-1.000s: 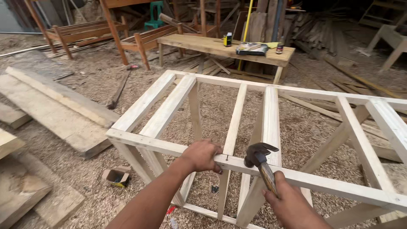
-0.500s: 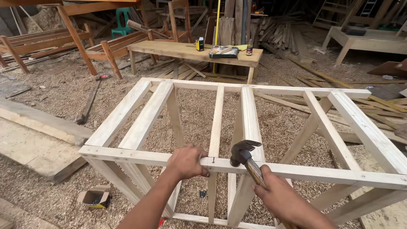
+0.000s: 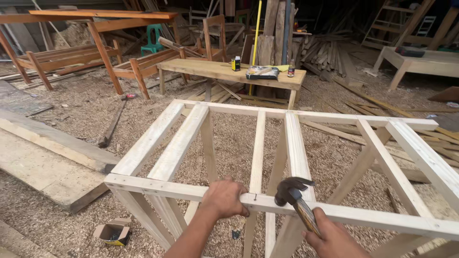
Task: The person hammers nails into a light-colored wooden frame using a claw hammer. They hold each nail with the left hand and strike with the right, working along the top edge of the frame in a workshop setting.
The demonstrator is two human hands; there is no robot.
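Note:
A pale wooden frame (image 3: 158, 138) of rails and slats stands on the sawdust floor in front of me. My left hand (image 3: 224, 197) grips its near top rail, fingers beside a small nail (image 3: 255, 196) standing in the rail. My right hand (image 3: 334, 237) holds a claw hammer (image 3: 292, 190) by the handle. The dark hammer head hovers just right of the nail, a little above the rail.
A small open cardboard box (image 3: 113, 232) lies on the floor at lower left. Thick planks (image 3: 52, 157) lie on the left. Behind the frame stands a wooden bench (image 3: 210, 69) with a tray, a small box and a bottle. Timber stacks and other wooden frames fill the background.
The view has shifted so the frame sits more central. My left hand stays on the rail by the nail, and the hammer head stays close beside it.

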